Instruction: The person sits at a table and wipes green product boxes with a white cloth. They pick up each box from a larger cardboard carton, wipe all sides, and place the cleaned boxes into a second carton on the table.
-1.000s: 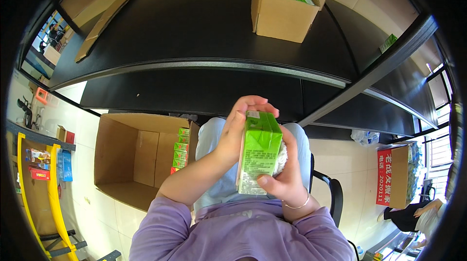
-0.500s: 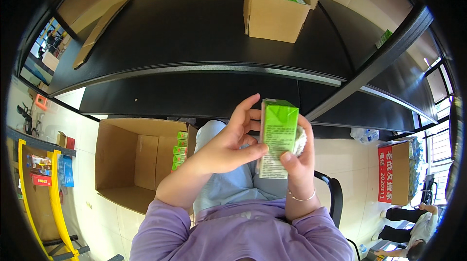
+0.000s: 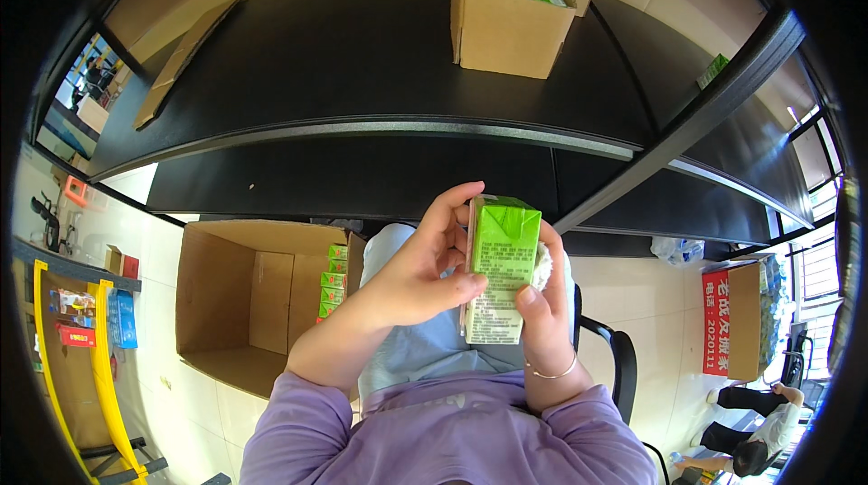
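A green and white drink carton [image 3: 504,241] is held upright above my lap, its printed panel facing me. My left hand [image 3: 429,259] grips its left side, thumb on the front edge and fingers along the side and behind. From the right, my right hand [image 3: 548,313] clasps it with the thumb on the front. A wad of white cloth [image 3: 542,266] shows between my right hand and the carton. Down to my left stands an open cardboard box [image 3: 221,295], with several small green cartons [image 3: 333,284] lined along its right wall.
On the black shelf [image 3: 344,51] ahead stands a cardboard box [image 3: 511,37] filled with green cartons. A flat cardboard piece [image 3: 185,65] lies at its left. A metal post [image 3: 696,114] rises at right. A red-sided box [image 3: 719,322] and another person [image 3: 768,435] are far right.
Both hands have shifted the carton slightly left and toward me. My grip looks much the same. At far right, the other person has moved a little.
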Demonstrator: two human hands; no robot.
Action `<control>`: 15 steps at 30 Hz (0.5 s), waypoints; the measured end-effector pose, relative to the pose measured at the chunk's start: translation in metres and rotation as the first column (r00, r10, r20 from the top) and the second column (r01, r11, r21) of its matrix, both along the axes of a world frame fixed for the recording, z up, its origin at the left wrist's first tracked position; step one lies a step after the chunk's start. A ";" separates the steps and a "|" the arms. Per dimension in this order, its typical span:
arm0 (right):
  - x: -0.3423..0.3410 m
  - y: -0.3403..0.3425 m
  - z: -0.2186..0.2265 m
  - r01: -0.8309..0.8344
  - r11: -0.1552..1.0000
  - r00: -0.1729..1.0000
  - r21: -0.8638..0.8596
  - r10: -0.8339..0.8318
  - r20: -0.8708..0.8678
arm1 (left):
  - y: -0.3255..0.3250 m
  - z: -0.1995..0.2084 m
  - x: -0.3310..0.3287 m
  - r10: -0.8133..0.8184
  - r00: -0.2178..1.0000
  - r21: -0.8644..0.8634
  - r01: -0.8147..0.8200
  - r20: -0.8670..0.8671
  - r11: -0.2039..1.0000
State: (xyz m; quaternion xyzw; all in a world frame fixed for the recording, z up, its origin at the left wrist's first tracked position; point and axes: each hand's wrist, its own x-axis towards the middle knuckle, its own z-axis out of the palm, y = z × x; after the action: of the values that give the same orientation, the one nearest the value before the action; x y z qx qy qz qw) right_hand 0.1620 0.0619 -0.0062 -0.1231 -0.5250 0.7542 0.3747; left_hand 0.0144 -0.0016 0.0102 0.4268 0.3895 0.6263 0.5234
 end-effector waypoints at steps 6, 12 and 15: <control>-0.002 -0.001 0.000 0.001 1.000 1.000 -0.006 -0.001 -0.012 | 0.001 -0.004 0.004 0.010 0.999 0.024 -0.011 0.032 1.000; -0.005 -0.001 -0.003 0.027 0.984 0.995 0.175 -0.044 0.095 | 0.000 -0.003 0.006 0.027 0.999 0.036 -0.026 -0.019 0.999; -0.006 -0.002 -0.002 0.024 0.986 0.995 0.163 -0.038 0.089 | 0.000 -0.003 0.006 0.025 1.000 0.025 -0.025 -0.012 0.999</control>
State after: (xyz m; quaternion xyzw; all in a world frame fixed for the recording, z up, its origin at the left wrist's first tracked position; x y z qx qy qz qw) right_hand 0.1562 0.0602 -0.0077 -0.1349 -0.5990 0.6968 0.3707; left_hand 0.0208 -0.0017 0.0077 0.4322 0.3902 0.6348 0.5079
